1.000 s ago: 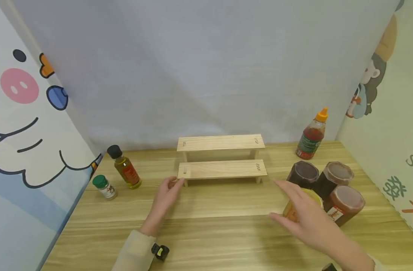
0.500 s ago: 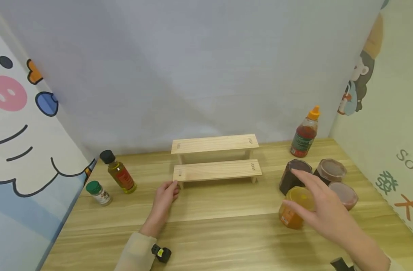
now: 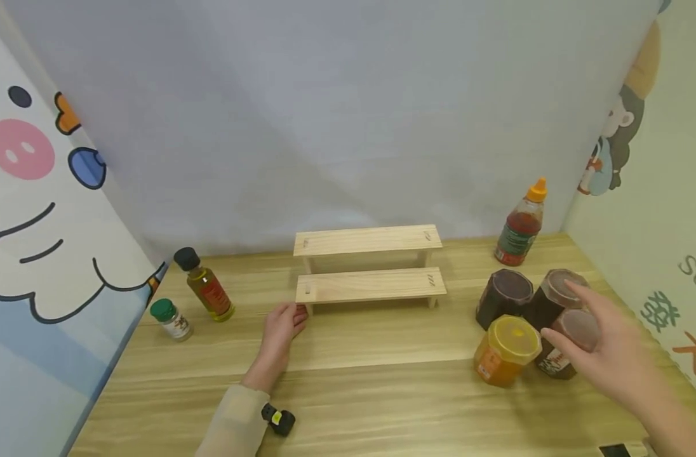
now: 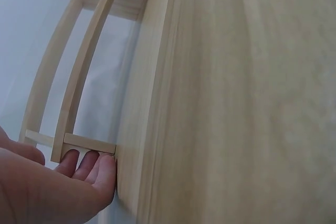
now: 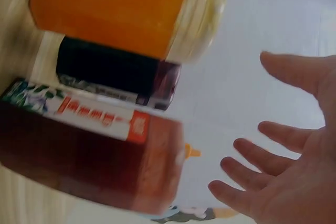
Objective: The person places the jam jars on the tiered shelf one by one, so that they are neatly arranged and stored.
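Left wrist shows the relaxed left hand (image 4: 58, 187) touching the rack (image 4: 80, 85); right wrist, the outspread right hand (image 5: 302, 171).

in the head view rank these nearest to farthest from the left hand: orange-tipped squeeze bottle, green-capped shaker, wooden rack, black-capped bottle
From the left hand:
1. Wooden rack: its left end is right at the hand.
2. Black-capped bottle: to the hand's left.
3. Green-capped shaker: farther left.
4. Orange-tipped squeeze bottle: far right, toward the back.
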The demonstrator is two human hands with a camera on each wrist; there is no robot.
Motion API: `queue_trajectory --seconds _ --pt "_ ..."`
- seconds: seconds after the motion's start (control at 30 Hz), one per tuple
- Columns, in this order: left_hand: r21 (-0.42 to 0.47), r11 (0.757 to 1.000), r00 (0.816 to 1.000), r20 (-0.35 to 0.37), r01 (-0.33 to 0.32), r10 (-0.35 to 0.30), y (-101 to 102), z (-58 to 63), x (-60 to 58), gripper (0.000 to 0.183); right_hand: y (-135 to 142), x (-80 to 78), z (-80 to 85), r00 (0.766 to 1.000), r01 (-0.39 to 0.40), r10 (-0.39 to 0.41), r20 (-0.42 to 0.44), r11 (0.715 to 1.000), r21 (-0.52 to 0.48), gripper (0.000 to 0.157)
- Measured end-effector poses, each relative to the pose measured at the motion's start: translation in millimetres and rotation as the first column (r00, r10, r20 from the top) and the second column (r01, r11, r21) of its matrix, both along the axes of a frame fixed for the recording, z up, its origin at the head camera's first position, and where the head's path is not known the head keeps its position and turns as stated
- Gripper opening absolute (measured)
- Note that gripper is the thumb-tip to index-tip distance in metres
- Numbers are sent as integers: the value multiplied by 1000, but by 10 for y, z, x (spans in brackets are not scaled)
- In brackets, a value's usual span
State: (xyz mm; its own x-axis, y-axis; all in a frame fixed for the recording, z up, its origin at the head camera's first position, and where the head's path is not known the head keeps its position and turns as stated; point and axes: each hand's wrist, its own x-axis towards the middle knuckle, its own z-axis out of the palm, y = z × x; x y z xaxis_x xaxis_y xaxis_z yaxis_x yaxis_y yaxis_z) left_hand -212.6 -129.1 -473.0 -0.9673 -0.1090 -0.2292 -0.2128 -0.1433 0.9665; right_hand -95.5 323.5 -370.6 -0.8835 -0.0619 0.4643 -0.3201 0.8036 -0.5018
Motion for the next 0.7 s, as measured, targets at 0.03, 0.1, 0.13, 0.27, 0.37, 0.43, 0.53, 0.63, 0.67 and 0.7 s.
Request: queue_trajectory --seconds 0.03,0.1,0.13,0.27,0.37,0.43,0.53,0.63,0.67,0.7 --pt "3 1000 1000 -3 1 -1 4 -4 -3 41 43 8 -3 1000 20 -20 19 1000 -3 82" --pt "7 1000 1000 -7 -1 1 12 -14 -12 41 128 23 -10 996 59 -59 62 998 4 88" --pt "9 1000 1000 -5 -5 5 15 -21 -17 40 170 29 -19 993 74 -75 87 997 13 91" --pt "13 1000 1000 0 -5 5 -5 -45 -30 39 309 39 -75 981 81 -85 176 996 30 103" --pt "15 1000 1000 11 8 -8 -34 -50 -29 39 378 21 -138 975 66 -63 215 998 -7 107" --pt "13 1000 1000 20 12 -12 -43 -49 -28 39 406 12 -180 970 60 -46 237 997 -50 107" --pt "3 1000 1000 24 6 -6 -41 -43 -25 39 446 4 -247 960 62 -31 277 993 -104 107" --pt "-8 1000 1000 21 -1 1 -31 -35 -29 38 469 5 -296 945 76 -23 325 986 -151 108" --pt "-10 1000 1000 18 -2 2 -26 -33 -31 37 478 6 -313 939 82 -22 344 983 -162 108" --pt "-11 1000 1000 15 -3 3 -22 -30 -34 36 487 10 -328 930 88 -19 368 981 -173 109"
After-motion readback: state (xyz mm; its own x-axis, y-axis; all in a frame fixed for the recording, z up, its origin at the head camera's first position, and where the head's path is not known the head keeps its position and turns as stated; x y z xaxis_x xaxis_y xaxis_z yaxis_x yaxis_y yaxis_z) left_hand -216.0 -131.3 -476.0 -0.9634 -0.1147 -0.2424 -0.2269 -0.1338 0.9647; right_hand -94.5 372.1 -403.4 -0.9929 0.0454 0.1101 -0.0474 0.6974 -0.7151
